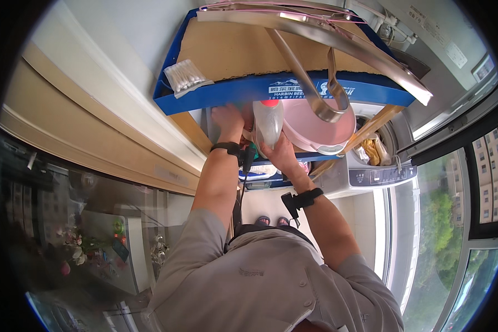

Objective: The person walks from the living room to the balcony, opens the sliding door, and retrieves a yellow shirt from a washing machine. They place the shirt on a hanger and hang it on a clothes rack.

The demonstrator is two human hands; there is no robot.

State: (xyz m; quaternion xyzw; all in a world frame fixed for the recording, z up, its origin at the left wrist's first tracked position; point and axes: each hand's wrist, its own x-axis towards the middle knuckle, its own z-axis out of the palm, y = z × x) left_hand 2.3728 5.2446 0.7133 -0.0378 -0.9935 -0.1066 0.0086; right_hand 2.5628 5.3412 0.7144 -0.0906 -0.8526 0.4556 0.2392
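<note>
My right hand [280,153] is closed around the lower part of a translucent plastic bottle [268,122] with a red cap. The bottle stands on the shelf below a blue cardboard tray [232,91]. Just right of it a pink plastic basin [311,128] is tilted towards me. My left hand [229,119] reaches in under the tray's front edge, left of the bottle. Its fingertips are near a grey item at the shelf's left side; whether they grip it is unclear. Behind my left wrist, small green and reddish things are partly hidden.
A stainless steel ladle [311,87] hangs over the tray's front edge, beneath a large metal rim [315,31]. A pack of cotton swabs [186,76] lies at the tray's left corner. An open washing machine [382,170] with laundry stands right, near the window [435,216]. Wooden posts [191,130] flank the shelf.
</note>
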